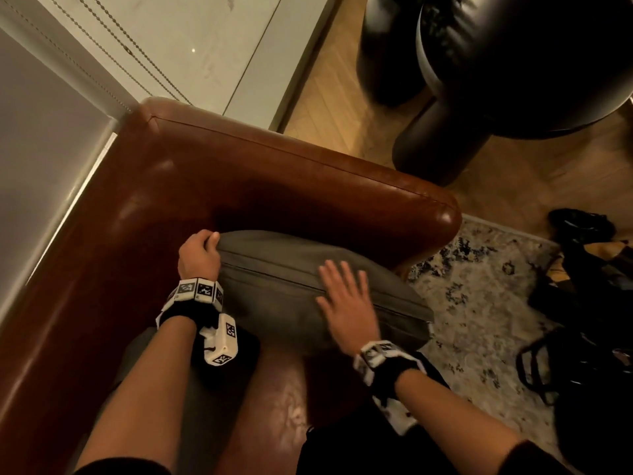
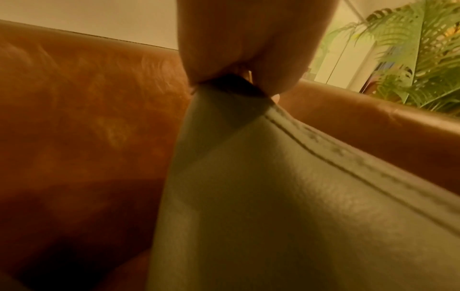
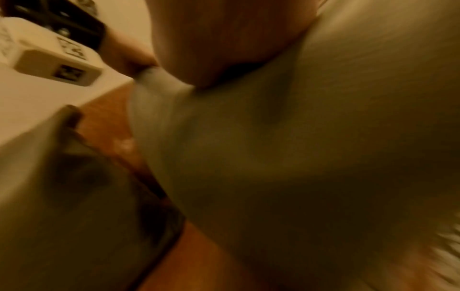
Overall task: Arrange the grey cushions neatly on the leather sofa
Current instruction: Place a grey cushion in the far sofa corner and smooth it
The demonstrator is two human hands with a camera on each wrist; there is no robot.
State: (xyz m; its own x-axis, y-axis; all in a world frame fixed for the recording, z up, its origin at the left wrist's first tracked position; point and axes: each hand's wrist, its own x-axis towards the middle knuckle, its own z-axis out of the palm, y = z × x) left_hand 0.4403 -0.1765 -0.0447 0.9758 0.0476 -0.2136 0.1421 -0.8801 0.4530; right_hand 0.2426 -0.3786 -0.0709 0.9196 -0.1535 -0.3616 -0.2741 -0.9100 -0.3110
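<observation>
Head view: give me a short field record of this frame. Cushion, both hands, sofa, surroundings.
cushion: grey cushion, standing on edge in the sofa corner by the arm
left hand: left hand grips the cushion's top left corner
right hand: right hand flat, fingers spread, on the cushion's face
sofa: brown leather sofa
second cushion: partly seen under the left forearm
floor: patterned rug, black stool

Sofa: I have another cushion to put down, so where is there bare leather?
The back corner of the sofa is bare, bordered by backrest, armrest and the cushion. The left hand pinches that cushion's corner; the right hand lies flat on it. The front seat is crowded by the person's legs.
</observation>
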